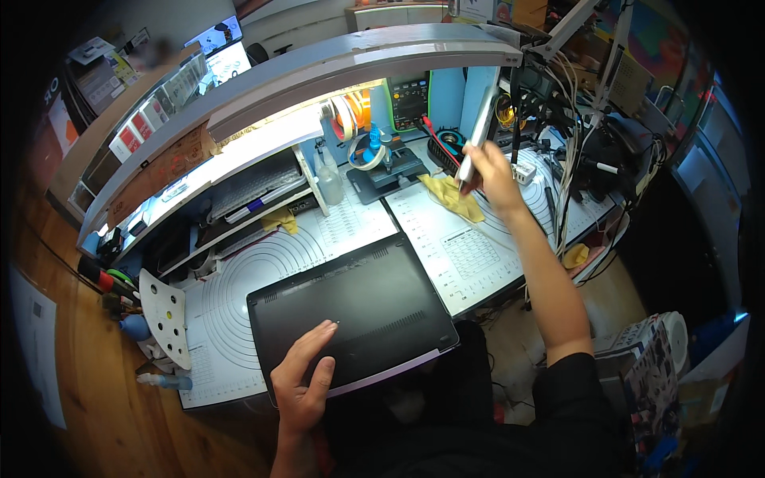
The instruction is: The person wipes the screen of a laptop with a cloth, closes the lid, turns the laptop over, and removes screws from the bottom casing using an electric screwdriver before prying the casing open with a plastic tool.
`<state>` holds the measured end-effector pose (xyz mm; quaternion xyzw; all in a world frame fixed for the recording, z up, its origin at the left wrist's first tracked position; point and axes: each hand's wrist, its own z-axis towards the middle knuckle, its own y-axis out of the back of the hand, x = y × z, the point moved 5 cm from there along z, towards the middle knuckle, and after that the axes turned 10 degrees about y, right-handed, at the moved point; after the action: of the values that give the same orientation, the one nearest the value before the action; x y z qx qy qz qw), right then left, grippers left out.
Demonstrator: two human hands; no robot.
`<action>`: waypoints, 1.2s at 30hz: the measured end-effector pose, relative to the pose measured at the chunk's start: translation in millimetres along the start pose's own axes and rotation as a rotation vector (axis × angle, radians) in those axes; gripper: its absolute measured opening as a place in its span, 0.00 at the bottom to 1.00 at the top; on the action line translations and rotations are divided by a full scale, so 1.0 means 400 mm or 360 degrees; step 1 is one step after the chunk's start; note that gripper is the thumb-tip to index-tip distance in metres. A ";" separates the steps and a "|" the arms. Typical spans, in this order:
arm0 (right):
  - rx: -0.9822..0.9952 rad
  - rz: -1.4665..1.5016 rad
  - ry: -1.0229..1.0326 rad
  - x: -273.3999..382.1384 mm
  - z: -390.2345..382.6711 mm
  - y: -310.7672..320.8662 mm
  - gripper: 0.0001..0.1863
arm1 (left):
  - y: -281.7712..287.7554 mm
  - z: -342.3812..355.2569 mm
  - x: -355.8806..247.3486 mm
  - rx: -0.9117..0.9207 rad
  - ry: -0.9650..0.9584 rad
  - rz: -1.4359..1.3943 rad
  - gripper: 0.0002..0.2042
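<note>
A black laptop (pixel 358 299) lies upside down on the white work mat, its vented underside facing up. My left hand (pixel 301 374) rests on its near left part, fingers stretched out and thumb apart, holding nothing. Beside those fingertips a tiny bright spot shows on the cover; I cannot make out what it is. Out to the right, my right hand (pixel 492 179) is raised over the bench with its fingers closed round a slim silver pen-shaped tool (pixel 478 131), held steeply. A yellow cloth (pixel 453 197) lies just left of that hand.
Behind the laptop stand a clear squeeze bottle (pixel 328 179), a black phone-sized holder (pixel 388 175) and a green-edged multimeter (pixel 409 102) with red leads. A lit shelf (pixel 263 143) spans the back left. Cables (pixel 570 135) hang at the right. A perforated white holder (pixel 166 315) stands far left.
</note>
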<state>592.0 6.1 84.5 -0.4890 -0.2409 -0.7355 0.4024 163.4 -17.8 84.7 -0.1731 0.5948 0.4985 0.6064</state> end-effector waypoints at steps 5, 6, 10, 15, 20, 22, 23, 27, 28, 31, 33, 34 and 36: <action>0.0797 -0.0120 -0.0391 0.066 -0.323 -0.159 0.18 | -0.145 0.007 0.021 0.0342 0.0464 -0.0871 0.19; 0.0988 -0.0250 -0.0218 0.124 -0.365 -0.201 0.18 | -0.180 0.001 0.029 0.0445 0.0666 -0.1128 0.22; 0.1235 -0.0778 0.0639 0.189 -0.483 -0.277 0.21 | -0.268 -0.027 0.058 0.0755 0.0943 -0.1595 0.22; 0.1155 -0.0488 0.0299 0.191 -0.384 -0.213 0.12 | -0.249 -0.037 0.052 0.0396 0.0912 -0.1866 0.17; -0.0220 -0.1091 0.0439 -0.031 -0.036 0.103 0.07 | -0.174 -0.026 0.066 0.0156 0.0609 -0.1713 0.13; -0.0292 -0.1227 0.0528 -0.111 0.053 0.190 0.08 | -0.159 -0.026 0.066 0.0114 0.0580 -0.1679 0.13; -0.0261 -0.1230 0.0556 -0.137 0.079 0.201 0.09 | -0.148 -0.028 0.072 0.0068 0.0569 -0.1645 0.12; -0.0082 -0.1267 0.0594 -0.146 0.122 0.137 0.10 | -0.113 -0.045 0.101 -0.0030 0.0587 -0.1685 0.12; -0.0059 -0.1216 0.0599 -0.145 0.128 0.127 0.11 | -0.105 -0.048 0.110 -0.0042 0.0560 -0.1660 0.12; -0.0041 -0.1241 0.0624 -0.139 0.139 0.115 0.10 | -0.088 -0.053 0.131 -0.0065 0.0526 -0.1625 0.12; -0.0049 -0.1387 0.0710 -0.127 0.152 0.112 0.07 | -0.081 -0.052 0.140 -0.0071 0.0521 -0.1613 0.12; 0.0046 -0.1436 0.0721 -0.113 0.159 0.096 0.06 | -0.078 -0.053 0.142 -0.0056 0.0518 -0.1608 0.12; 0.0155 -0.1488 0.0730 -0.097 0.174 0.069 0.06 | -0.074 -0.052 0.146 -0.0049 0.0523 -0.1613 0.11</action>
<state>659.0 56.4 76.3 -0.1361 -0.3730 -0.9128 0.0958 164.1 -24.4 16.4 -0.5234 0.5164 0.1179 0.6675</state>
